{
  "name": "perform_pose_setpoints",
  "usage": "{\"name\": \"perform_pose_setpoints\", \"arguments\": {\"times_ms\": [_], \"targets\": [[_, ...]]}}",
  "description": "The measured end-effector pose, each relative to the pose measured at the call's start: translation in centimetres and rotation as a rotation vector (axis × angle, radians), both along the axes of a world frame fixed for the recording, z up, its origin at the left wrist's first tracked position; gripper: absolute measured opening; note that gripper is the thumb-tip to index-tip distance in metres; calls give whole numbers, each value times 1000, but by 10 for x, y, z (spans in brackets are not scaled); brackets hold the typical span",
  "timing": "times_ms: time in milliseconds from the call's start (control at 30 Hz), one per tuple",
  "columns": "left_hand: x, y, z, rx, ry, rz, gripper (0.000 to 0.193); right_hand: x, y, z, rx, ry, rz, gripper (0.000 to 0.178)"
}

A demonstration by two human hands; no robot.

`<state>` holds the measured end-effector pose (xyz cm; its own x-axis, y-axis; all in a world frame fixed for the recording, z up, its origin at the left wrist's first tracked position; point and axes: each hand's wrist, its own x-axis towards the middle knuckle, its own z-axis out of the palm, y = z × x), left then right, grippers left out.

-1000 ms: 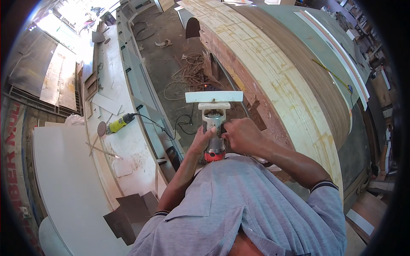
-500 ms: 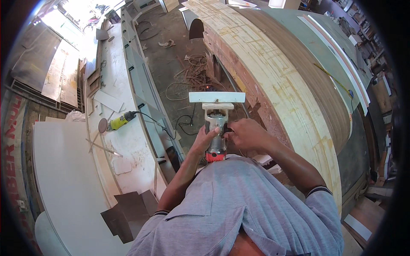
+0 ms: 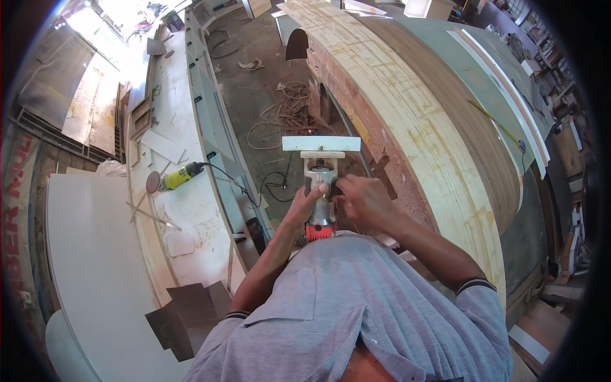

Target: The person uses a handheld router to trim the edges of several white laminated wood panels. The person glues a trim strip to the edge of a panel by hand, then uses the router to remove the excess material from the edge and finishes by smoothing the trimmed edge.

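Observation:
A trim router (image 3: pixel 323 207) with a silver body and a red end cap is held in front of my belly, its red end toward me. My left hand (image 3: pixel 307 202) wraps the router's left side, with the thumb across the silver body. On the other side, my right hand (image 3: pixel 363 197) is closed at a dark knob on the router, its fingertips pinched there. Beyond the router's base, a white strip (image 3: pixel 321 144) is fixed crosswise to a pale block. The bit is hard to make out.
On the long white panel at left lies a green angle grinder (image 3: pixel 182 176) with its cord trailing. A curved wooden workpiece (image 3: pixel 407 102) stretches along the right, with a yellow tape measure (image 3: pixel 522 146) beyond it. Tangled cord and wood scraps (image 3: pixel 294 105) litter the floor ahead.
The router and both hands have shifted very slightly to the left in view. My grip stays the same, with the right fingers still at the knob.

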<state>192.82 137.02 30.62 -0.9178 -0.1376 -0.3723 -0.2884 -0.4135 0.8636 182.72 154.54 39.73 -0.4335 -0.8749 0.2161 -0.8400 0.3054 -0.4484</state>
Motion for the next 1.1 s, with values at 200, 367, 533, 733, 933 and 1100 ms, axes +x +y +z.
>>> {"name": "perform_pose_setpoints", "arguments": {"times_ms": [200,367,533,733,933,1100], "targets": [[-2,-2,-6,-48,3,-14,57,-23,-15,19,321,-290,43,22],[-1,-6,-16,-13,16,10,56,0,-14,7,244,-91,13,18],[0,-1,-11,-10,26,49,58,16,-5,-3,-21,46,-54,23],[-5,-14,3,-30,107,137,67,5,-13,1,-280,-637,-240,28],[-45,-38,61,246,184,305,71,9,6,-21,-255,-801,-259,36],[-60,-54,77,411,267,532,71,23,-21,3,-369,-577,-215,43]]}}
